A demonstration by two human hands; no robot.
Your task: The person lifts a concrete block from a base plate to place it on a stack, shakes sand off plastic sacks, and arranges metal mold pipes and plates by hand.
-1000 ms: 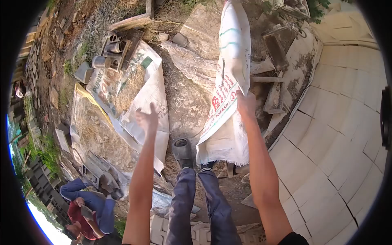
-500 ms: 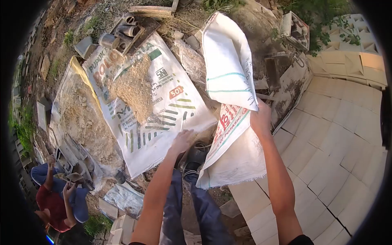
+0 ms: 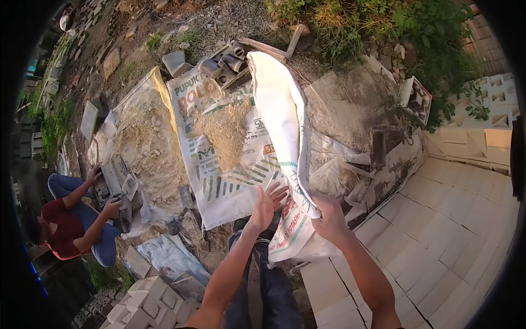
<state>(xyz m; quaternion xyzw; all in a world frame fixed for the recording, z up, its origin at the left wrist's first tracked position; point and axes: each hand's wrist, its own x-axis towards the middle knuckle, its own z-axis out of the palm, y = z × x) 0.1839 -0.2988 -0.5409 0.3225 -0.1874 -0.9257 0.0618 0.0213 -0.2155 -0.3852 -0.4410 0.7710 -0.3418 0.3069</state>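
A white woven sack with red and green print hangs folded and bent in front of me. My right hand is closed around its edge, near the bend. Beside the sack's left side, my left hand has its fingers spread and holds nothing; whether its fingertips touch the sack I cannot tell. Beyond it, a flattened printed sack lies on the ground. A heap of pale sandy material sits on that flattened sack.
At left, a seated person handles a grey mould-like piece. Dark pipe pieces lie in a wooden frame at the far end. Stacked pale tiles fill the right side, with patterned blocks at lower left. Another sandy heap lies left.
The held sack has swung narrower and more folded, with my right hand still on it. My left hand has opened from a bent pose. The view has shifted, and the seated person's hands have lowered.
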